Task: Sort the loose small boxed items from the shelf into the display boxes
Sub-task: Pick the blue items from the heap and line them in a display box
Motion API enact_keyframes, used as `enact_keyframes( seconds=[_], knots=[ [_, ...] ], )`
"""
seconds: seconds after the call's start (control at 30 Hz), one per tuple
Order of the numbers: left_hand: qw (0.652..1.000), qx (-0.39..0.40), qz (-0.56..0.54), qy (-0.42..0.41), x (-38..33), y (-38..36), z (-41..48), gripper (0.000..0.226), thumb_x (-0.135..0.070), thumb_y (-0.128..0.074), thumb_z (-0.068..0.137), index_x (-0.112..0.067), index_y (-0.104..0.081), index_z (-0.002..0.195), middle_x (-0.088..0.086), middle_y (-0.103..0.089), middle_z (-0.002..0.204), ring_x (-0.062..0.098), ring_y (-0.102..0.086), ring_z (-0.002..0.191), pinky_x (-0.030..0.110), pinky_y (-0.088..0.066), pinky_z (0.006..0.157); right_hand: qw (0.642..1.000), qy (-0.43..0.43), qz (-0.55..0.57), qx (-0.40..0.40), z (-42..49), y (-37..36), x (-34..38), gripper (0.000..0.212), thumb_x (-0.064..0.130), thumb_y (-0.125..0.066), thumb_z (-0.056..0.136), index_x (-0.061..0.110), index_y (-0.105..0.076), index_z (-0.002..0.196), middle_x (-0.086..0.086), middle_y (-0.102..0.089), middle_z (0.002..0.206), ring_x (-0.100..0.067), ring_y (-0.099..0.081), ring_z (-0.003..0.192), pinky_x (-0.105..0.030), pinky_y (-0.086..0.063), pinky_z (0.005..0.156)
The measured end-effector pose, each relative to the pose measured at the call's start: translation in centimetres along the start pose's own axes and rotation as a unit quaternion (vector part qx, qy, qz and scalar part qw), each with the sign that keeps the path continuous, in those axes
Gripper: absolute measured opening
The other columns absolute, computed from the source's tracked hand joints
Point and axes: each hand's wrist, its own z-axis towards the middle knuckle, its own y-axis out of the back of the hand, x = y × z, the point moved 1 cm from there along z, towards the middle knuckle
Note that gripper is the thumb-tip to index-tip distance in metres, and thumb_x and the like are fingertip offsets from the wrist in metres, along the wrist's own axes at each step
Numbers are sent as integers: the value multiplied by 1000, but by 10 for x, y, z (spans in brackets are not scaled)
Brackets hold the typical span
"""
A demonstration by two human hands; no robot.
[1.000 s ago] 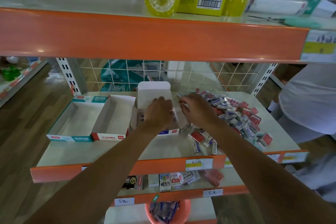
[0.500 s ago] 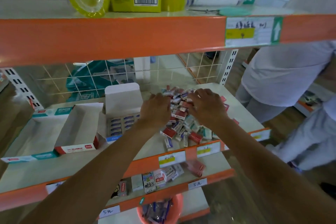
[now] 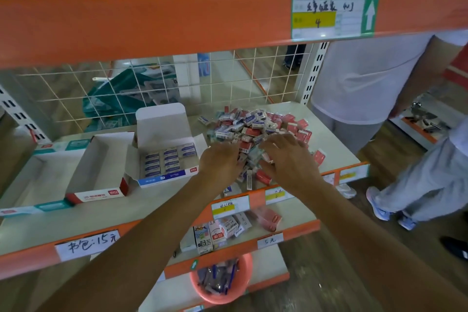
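1. Head view: I see my left hand (image 3: pixel 219 162) and right hand (image 3: pixel 288 159) palm-down on the pile of small boxes (image 3: pixel 255 126), on the right side of the shelf (image 3: pixel 76 223).
2. My right fingers (image 3: pixel 276 141) lie spread and released. I cannot tell whether my left fingers grasp anything.
3. The part-filled blue-fronted display box (image 3: pixel 162 180) stands just left of the pile.

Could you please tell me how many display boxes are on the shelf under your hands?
3: a teal-trimmed box at the far left, a red-trimmed box beside it, and a blue-trimmed box, lid up, partly filled, nearest the loose pile. None appears hidden.
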Motion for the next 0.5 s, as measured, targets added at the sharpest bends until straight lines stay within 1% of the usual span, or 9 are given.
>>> enact_keyframes(
  seconds=[0.1,0.13,0.17,0.23,0.27,0.33,0.43,0.5],
  knots=[
    [1000,-1,-12,6,-2,-1,0,24,-30,-52,95,-11,-57,107,8,-63,101,27,-60,95,30,-38,66,1000,31,-1,-7,-5,-6,11,27,27,-84,66,13,-73,87,-7,-68,86,-32,-64,85,-41,-52,65],
    [1000,-5,-24,8,-1,-1,-1,23,-29,-52,94,-11,-57,106,8,-63,100,27,-60,94,30,-39,66,999,37,4,-7,-6,-7,13,23,27,-83,67,12,-72,81,-7,-67,80,-32,-64,80,-39,-52,63],
    [999,-11,-32,11,-1,-1,-2,22,-29,-53,93,-11,-57,105,7,-62,99,26,-60,93,30,-39,65,999,41,14,-2,-6,-8,15,21,28,-80,71,10,-72,78,-8,-66,77,-32,-64,79,-39,-51,64],
    [999,-26,-37,16,2,-1,-5,22,-31,-55,92,-12,-60,102,4,-62,94,23,-60,88,29,-39,63,999,35,15,24,-7,-9,19,28,37,-68,83,10,-71,83,-9,-66,83,-33,-61,88,-40,-49,74],
    [999,-37,-37,14,4,-1,-6,21,-31,-56,91,-12,-61,100,4,-62,91,21,-60,85,29,-39,62,999,29,7,46,-7,-10,22,34,44,-61,88,11,-70,89,-8,-66,89,-30,-59,95,-37,-46,77],
    [998,-48,-47,15,8,-1,-8,20,-30,-57,88,-13,-65,95,4,-61,85,20,-60,81,30,-42,59,998,10,-11,60,-5,-11,26,44,54,-50,91,14,-68,98,-5,-64,98,-25,-55,102,-31,-41,74],
    [996,-64,-51,16,14,2,-12,23,-32,-59,85,-14,-66,99,5,-63,90,21,-59,85,33,-50,65,995,-13,-37,88,0,-9,35,49,59,-46,91,15,-65,101,-3,-62,98,-22,-57,97,-29,-37,67],
    [996,-72,-52,23,18,2,-15,25,-31,-59,85,-15,-65,103,6,-64,96,21,-58,90,32,-49,65,990,-27,-68,117,1,-9,40,51,62,-44,92,15,-65,96,-2,-59,88,-20,-57,84,-29,-37,62]
  ],
)
